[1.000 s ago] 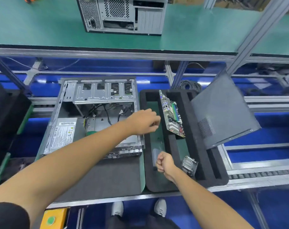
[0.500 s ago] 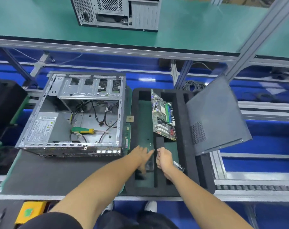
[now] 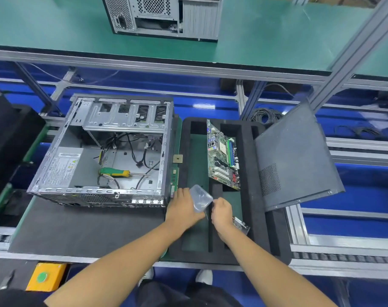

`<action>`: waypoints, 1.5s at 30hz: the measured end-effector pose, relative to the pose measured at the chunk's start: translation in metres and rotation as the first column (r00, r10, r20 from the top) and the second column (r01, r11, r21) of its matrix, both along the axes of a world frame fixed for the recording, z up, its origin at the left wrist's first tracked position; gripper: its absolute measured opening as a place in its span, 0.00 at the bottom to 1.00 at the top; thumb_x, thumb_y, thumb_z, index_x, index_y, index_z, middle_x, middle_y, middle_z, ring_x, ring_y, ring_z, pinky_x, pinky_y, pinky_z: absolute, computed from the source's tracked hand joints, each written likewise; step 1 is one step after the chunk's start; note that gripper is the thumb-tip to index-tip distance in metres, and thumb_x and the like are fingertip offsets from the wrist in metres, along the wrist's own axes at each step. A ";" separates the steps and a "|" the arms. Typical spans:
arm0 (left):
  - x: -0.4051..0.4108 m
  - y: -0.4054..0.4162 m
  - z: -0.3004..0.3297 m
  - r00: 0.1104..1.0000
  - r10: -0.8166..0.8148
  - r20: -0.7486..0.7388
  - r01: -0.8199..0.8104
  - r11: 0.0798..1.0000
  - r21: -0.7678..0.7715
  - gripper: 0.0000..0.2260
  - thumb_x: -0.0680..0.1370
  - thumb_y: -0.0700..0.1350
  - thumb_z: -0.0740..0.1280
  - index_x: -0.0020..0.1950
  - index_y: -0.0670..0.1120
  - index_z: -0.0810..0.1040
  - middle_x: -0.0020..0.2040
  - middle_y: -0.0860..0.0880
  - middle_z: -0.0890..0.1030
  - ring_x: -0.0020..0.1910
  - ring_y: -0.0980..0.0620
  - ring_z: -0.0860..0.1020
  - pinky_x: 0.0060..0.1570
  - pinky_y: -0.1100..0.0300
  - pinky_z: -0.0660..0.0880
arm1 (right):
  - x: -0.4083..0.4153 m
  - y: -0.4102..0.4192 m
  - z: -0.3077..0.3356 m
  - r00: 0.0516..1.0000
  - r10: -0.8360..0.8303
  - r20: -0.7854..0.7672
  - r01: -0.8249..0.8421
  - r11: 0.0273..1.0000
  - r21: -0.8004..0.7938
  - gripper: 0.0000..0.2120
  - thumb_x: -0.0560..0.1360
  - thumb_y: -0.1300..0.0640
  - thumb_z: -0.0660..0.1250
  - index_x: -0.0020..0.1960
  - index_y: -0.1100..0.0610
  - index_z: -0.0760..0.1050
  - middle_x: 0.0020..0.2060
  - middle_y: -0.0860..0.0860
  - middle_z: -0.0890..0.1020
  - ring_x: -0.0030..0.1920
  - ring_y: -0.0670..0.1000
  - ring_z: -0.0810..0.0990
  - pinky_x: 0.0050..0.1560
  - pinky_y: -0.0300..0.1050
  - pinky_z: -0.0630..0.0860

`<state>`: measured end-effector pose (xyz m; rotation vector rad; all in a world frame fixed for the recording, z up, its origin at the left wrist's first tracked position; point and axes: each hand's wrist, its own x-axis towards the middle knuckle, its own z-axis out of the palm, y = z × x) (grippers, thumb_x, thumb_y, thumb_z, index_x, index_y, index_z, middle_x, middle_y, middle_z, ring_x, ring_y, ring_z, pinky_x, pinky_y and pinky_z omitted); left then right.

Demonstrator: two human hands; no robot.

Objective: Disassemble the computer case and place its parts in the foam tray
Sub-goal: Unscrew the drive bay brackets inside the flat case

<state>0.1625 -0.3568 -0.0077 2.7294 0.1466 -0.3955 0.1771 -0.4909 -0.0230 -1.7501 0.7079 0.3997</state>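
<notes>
The open computer case (image 3: 82,165) lies on its side at the left, with loose cables and a green-and-yellow screwdriver (image 3: 114,172) inside. To its right sits the black foam tray (image 3: 248,173). A motherboard (image 3: 223,157) stands on edge in a tray slot, and the dark side panel (image 3: 297,160) leans on the tray's right side. Over the tray's near part, my left hand (image 3: 183,210) holds a small clear plastic box (image 3: 200,198). My right hand (image 3: 222,212) pinches at the box's near corner. A small metal part (image 3: 240,224) lies in the tray behind my right wrist.
A small square chip (image 3: 177,158) and a green memory stick (image 3: 175,177) lie between case and tray. Another computer case (image 3: 164,16) stands on the green shelf above. A yellow box with a green button (image 3: 45,278) is at the front left. A cable coil (image 3: 266,115) lies behind the tray.
My left hand came from the case to the tray and lifted the clear plastic box off the tray floor. My right hand moved up to the box. The view shifted left.
</notes>
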 end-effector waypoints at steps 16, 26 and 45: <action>-0.010 -0.002 0.000 0.982 0.091 -0.166 -0.148 0.917 -0.371 0.38 0.81 0.67 0.56 0.83 0.48 0.48 0.72 0.41 0.64 0.72 0.42 0.66 0.66 0.46 0.70 | -0.004 0.033 -0.001 0.984 -0.172 -0.043 0.178 0.952 0.249 0.12 0.79 0.52 0.58 0.41 0.56 0.74 0.36 0.53 0.79 0.39 0.51 0.75 0.43 0.47 0.71; 0.002 0.006 0.005 0.983 0.077 -0.169 -0.155 0.840 -0.521 0.23 0.80 0.65 0.61 0.71 0.55 0.64 0.64 0.48 0.68 0.62 0.46 0.77 0.63 0.47 0.75 | -0.008 0.048 -0.002 0.980 -0.196 0.031 0.165 0.891 0.424 0.19 0.72 0.43 0.57 0.46 0.53 0.81 0.38 0.51 0.85 0.37 0.48 0.83 0.35 0.42 0.76; -0.017 -0.007 0.007 0.986 0.082 -0.144 -0.143 0.857 -0.495 0.23 0.84 0.59 0.54 0.79 0.61 0.56 0.74 0.45 0.70 0.68 0.40 0.74 0.65 0.47 0.72 | -0.019 0.039 -0.020 0.968 -0.160 0.192 0.086 0.934 0.346 0.13 0.77 0.55 0.58 0.37 0.55 0.75 0.32 0.51 0.76 0.34 0.48 0.74 0.34 0.42 0.72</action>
